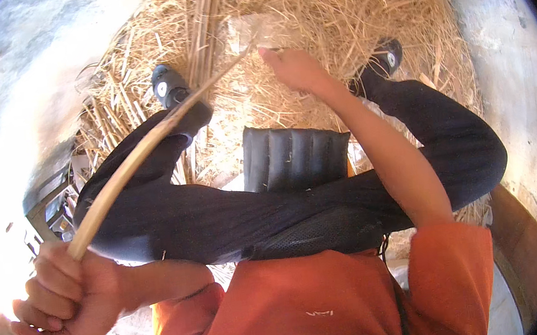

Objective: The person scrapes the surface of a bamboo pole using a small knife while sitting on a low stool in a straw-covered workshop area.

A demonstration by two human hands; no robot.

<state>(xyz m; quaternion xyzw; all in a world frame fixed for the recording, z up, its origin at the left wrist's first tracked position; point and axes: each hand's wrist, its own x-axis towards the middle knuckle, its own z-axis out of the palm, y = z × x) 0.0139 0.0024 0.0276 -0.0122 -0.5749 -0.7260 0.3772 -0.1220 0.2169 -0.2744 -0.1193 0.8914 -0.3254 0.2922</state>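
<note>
A long, pale bamboo-like strip runs from the lower left up toward the middle, bending slightly and tapering to its far end. My left hand is wrapped round its thick part in a fist, and a short length shows below the hand. My right hand is stretched forward beside the strip's thin far end, with its fingers curled closed. Whatever those fingers hold, if anything, is blurred and cannot be made out. A black ribbed pad lies between my legs, under my right forearm.
Curly straw-coloured shavings cover the floor ahead. A bundle of long strips lies beside my left shoe. Pale walls stand on both sides. A wooden frame with small items is at the left, and a curved brown wooden piece at the right.
</note>
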